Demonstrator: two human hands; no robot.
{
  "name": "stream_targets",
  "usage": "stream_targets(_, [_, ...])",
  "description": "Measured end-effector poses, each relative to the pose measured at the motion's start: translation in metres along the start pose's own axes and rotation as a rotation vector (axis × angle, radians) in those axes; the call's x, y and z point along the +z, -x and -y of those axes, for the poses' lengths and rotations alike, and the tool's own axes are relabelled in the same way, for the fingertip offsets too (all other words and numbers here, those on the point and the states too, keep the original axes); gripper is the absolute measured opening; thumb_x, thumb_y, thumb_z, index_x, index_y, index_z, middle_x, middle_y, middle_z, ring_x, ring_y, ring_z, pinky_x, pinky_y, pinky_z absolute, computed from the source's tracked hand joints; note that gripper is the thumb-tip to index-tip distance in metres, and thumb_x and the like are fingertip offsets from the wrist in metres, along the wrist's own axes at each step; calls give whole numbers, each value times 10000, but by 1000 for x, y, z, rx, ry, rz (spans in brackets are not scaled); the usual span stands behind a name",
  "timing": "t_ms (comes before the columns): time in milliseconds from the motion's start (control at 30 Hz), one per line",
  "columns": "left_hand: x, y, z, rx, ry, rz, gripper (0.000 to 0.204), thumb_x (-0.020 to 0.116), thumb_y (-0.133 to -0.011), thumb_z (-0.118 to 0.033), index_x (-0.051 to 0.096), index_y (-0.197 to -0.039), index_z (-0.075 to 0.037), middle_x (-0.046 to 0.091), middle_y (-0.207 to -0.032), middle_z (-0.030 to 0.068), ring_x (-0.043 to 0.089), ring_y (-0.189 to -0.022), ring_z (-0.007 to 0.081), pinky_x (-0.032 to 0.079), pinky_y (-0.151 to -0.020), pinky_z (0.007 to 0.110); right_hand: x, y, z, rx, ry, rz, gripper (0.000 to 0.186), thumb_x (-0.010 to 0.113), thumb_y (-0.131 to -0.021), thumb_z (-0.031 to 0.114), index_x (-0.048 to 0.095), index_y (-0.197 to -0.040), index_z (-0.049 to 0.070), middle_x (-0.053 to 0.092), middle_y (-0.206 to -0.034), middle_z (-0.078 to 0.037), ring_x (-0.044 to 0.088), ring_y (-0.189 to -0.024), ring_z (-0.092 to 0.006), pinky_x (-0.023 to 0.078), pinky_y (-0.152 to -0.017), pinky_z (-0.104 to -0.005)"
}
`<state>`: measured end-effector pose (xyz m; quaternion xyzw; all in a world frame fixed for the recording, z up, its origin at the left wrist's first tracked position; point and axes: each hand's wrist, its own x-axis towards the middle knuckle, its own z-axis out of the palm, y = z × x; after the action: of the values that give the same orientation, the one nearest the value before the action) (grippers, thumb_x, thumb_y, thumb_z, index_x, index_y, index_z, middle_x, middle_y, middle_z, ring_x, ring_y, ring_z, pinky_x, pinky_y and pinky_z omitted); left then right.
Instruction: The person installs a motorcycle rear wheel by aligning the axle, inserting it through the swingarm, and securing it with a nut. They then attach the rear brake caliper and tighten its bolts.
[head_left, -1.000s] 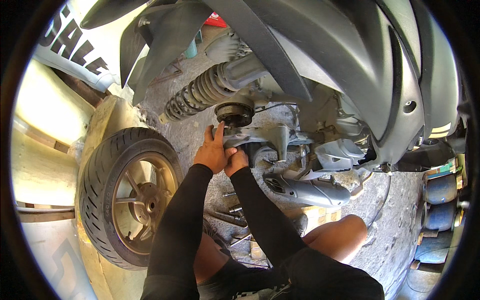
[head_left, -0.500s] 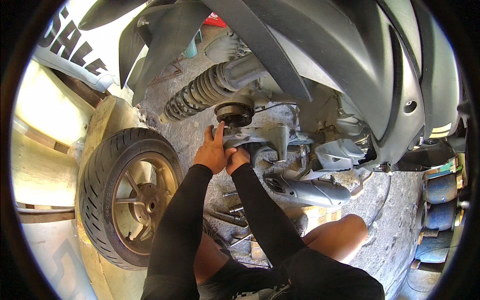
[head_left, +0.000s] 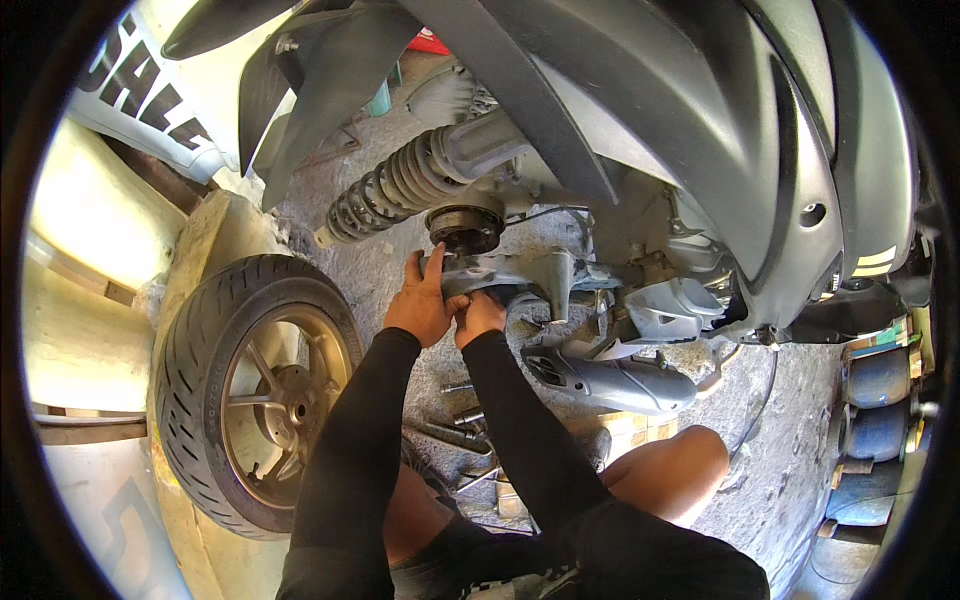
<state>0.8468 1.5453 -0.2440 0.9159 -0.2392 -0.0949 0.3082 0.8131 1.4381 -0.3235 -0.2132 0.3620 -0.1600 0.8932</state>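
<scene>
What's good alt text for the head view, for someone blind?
Someone's left hand and right hand meet at a gray metal arm on a motorbike, near its coil-spring shock absorber. A wheel sits at left; metal tools lie nearby.

Around us runs a rough grey floor (head_left: 775,425), brightly lit toward the lower right. On our left, pale yellow panels (head_left: 90,330) stand behind a worn ledge (head_left: 200,240), under a white banner (head_left: 165,75); blue rounded containers (head_left: 878,380) line the right edge.
</scene>
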Motion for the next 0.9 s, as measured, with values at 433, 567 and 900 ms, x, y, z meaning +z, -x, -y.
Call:
stream_targets(433, [0, -1, 1, -5, 15, 0, 907, 687, -819, -445, 153, -1501, -177, 228, -1447, 326, 493, -1157, 522, 471, -931, 508, -22, -28, -16, 44, 118, -19, 216, 411, -939, 111, 583, -1043, 33, 636, -838, -45, 602, -776, -136, 510, -682, -287])
stream_targets(567, [0, 0, 1, 35, 3, -27, 902, 682, -825, -443, 147, -1498, -165, 221, -1446, 332, 485, -1160, 532, 467, -935, 509, -46, -51, -43, -738, 980, 88, 247, 406, -937, 102, 581, -1095, 30, 634, -951, -57, 610, -848, -149, 510, -703, -279])
stream_targets(900, [0, 0, 1, 42, 26, -15, 893, 676, -836, -425, 142, -1501, -160, 224, -1443, 340, 489, -1150, 540, 468, -926, 513, -45, 3, -12, 197, 299, 190, 225, 553, -936, 111, 591, -1146, 40, 644, -997, -69, 629, -889, -202, 520, -759, -325])
